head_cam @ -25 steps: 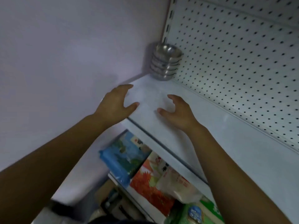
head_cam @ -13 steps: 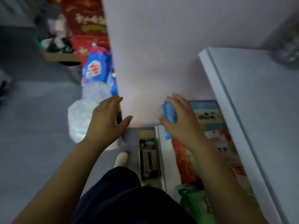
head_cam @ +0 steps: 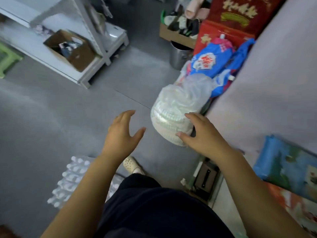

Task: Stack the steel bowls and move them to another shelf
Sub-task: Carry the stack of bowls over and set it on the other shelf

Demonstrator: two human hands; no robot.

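Grey floor (head_cam: 51, 121) runs to white shelving (head_cam: 90, 73); left hand (head_cam: 120, 136) and right hand (head_cam: 205, 140) hover empty, fingers spread.

Green stool (head_cam: 7, 58) cut by left edge, bottle pack (head_cam: 72, 177) blurred, partly behind forearm (head_cam: 82, 191)
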